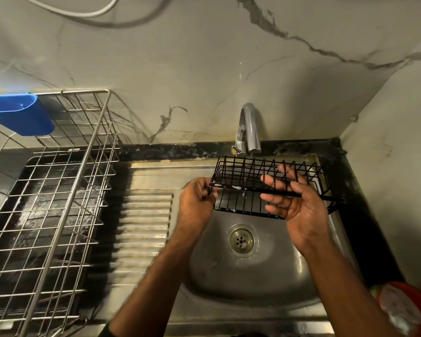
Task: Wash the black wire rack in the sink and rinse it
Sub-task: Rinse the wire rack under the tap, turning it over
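Over a stainless-steel sink basin (229,283), beneath the curved chrome tap (249,128): a black wire rack with upright dividers (243,176), held in the air above the bowl and clear of the round metal drain (241,240). Flecks of white suds along the rack's near top bar. Curled tight around the rack's left end, the left hand (196,203), fingers clamped on the frame. Against the right half of the rack, the right hand (293,200), palm up toward the camera and wet, fingers spread and straight, the near bar crossing over the palm; gripping nothing. Whether water falls from the spout: cannot tell.

To the left of the bowl, the sink's ribbed steel draining board (144,215). Further left, a large silver wire dish drainer (54,198) over a dark wet tray (22,215), with a blue plastic cutlery holder (22,114) hung on its far rim. Behind, a pale marble-patterned wall (204,57) with dark veins, a grey cable (95,18) looping across its top. Along the wall's foot, a black stone counter edge (170,149). At lower right, partly cut off, a red round container (408,310) with something pale and blurred on it.
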{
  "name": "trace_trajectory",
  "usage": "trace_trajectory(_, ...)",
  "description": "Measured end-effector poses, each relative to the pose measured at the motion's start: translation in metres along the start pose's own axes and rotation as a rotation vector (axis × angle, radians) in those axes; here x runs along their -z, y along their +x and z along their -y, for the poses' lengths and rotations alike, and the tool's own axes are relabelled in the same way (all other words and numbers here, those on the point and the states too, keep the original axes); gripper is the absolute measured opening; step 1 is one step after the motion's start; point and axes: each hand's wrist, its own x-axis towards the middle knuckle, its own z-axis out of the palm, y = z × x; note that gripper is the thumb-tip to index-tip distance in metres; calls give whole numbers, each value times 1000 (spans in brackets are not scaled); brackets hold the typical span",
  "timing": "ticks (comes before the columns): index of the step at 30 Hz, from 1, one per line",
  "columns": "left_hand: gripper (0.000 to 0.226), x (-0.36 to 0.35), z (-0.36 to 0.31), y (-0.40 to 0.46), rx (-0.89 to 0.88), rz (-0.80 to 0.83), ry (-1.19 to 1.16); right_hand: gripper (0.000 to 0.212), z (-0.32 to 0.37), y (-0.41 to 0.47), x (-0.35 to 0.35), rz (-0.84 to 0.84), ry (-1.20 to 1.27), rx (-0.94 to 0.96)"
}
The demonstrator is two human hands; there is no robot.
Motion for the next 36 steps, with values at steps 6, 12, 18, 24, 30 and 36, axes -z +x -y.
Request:
trace_trajectory(6,21,3,3,-2,-29,-6,8,41,0,1,0,11,24,-35)
trace_trajectory(12,25,9,3,-7,-46,-13,-6,40,-1,6,-4,42,44,-72)
trace_trajectory(18,31,11,8,-7,-38,-51,20,40,-3,14,-7,52,69,-116)
trace_trajectory(24,23,10,10,-9,-38,-47,1,39,-1,17,-5,48,70,-136)
trace_trajectory(30,25,9,17,-16,8,-76,3,39,0,20,-6,67,48,-152)
trace_trajectory(36,27,11,24,-21,74,-118,-24,38,1,21,-15,79,7,-149)
